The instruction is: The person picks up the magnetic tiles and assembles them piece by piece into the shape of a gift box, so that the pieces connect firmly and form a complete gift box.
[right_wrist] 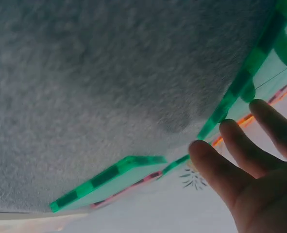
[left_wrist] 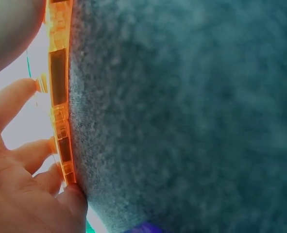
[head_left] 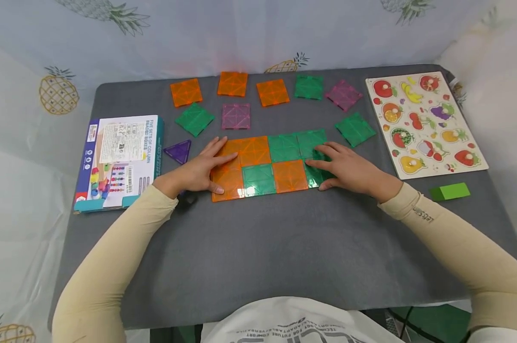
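Observation:
Two rows of square translucent magnetic tiles, orange (head_left: 255, 150) and green (head_left: 259, 179), lie edge to edge as one flat rectangle on the table. My left hand (head_left: 203, 166) spreads its fingers over the orange tiles at the left end. In the left wrist view its fingertips meet the orange tile edge (left_wrist: 59, 77). On the green tiles at the right end, my right hand (head_left: 348, 169) rests with its fingers apart. The right wrist view has those fingertips (right_wrist: 229, 127) along a green tile edge (right_wrist: 226, 104). Neither hand grips anything.
Loose orange (head_left: 186, 92), green (head_left: 309, 87) and magenta tiles (head_left: 235, 116) are scattered behind the rectangle. A purple triangle tile (head_left: 179, 151) lies by the left wrist. At left is a beaded-column box (head_left: 121, 162); at right, a fruit puzzle board (head_left: 427, 125) and green block (head_left: 450, 191).

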`<action>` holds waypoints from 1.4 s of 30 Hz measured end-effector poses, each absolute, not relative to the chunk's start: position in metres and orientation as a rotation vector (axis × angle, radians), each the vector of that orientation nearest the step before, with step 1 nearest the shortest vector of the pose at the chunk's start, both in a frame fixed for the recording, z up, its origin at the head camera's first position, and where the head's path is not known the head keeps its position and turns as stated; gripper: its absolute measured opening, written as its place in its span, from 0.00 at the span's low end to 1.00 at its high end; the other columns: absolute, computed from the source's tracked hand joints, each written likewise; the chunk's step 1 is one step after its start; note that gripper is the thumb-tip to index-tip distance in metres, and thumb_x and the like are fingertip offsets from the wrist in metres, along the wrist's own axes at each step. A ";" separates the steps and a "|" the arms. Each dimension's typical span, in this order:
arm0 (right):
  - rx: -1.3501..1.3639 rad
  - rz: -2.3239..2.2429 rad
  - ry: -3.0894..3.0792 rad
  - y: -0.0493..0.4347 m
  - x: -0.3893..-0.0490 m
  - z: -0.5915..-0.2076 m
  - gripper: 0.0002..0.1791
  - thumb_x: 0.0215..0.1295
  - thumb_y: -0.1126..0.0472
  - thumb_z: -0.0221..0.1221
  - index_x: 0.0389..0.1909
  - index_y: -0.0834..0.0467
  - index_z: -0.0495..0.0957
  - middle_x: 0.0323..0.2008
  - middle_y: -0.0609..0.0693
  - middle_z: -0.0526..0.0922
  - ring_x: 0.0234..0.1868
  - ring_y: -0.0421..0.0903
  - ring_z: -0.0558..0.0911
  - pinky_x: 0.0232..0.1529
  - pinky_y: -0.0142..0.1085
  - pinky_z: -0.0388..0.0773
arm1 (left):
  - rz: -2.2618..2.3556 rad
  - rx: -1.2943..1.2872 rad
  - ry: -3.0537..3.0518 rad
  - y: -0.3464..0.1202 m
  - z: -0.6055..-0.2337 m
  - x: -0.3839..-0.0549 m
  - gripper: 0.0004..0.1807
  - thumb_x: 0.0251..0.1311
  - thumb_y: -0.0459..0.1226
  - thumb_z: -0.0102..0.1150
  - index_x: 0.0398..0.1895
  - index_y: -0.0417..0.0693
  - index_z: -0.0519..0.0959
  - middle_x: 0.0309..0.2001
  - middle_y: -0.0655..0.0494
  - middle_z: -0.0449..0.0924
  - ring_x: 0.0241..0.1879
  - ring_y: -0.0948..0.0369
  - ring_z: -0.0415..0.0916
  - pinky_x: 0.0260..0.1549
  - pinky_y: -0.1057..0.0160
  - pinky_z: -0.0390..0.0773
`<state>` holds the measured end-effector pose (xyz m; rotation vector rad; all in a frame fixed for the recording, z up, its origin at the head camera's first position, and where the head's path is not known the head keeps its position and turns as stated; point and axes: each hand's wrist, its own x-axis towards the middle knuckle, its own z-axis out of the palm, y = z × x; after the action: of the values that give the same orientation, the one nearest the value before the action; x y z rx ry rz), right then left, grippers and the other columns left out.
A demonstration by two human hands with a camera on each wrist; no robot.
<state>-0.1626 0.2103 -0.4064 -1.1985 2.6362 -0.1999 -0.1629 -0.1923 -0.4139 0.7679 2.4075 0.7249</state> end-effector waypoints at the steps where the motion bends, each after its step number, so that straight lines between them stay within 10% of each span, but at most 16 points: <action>1: -1.181 -0.199 2.630 0.211 -0.163 -0.406 0.40 0.53 0.44 0.66 0.68 0.50 0.68 0.69 0.62 0.60 0.70 0.62 0.57 0.66 0.60 0.59 | 0.719 0.772 2.409 -0.192 -0.414 -0.164 0.53 0.45 0.45 0.73 0.75 0.50 0.55 0.77 0.46 0.26 0.75 0.47 0.19 0.69 0.37 0.43; 12: -1.049 -0.280 2.655 0.213 -0.167 -0.400 0.35 0.58 0.47 0.65 0.66 0.55 0.70 0.68 0.65 0.63 0.68 0.64 0.61 0.63 0.62 0.62 | 0.635 0.728 2.407 -0.183 -0.412 -0.174 0.53 0.44 0.44 0.74 0.74 0.52 0.57 0.78 0.48 0.28 0.76 0.48 0.21 0.71 0.40 0.43; 26: -0.329 -0.056 2.711 0.256 -0.220 -0.389 0.41 0.68 0.44 0.54 0.74 0.61 0.52 0.52 0.76 0.75 0.51 0.71 0.74 0.38 0.55 0.77 | 0.413 0.620 2.726 -0.156 -0.382 -0.221 0.36 0.61 0.36 0.61 0.72 0.42 0.60 0.70 0.38 0.58 0.70 0.42 0.54 0.69 0.46 0.56; 42: -0.399 -0.043 2.798 0.253 -0.206 -0.391 0.35 0.70 0.49 0.54 0.71 0.63 0.58 0.51 0.77 0.75 0.63 0.72 0.65 0.64 0.66 0.55 | 0.078 0.606 2.624 -0.138 -0.379 -0.268 0.40 0.60 0.40 0.63 0.74 0.48 0.57 0.69 0.38 0.57 0.67 0.41 0.58 0.63 0.41 0.63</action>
<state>-0.2057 0.2527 -0.3911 -0.3995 2.7980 -0.0434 -0.2679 -0.1380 -0.3793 0.6063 2.6240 0.0784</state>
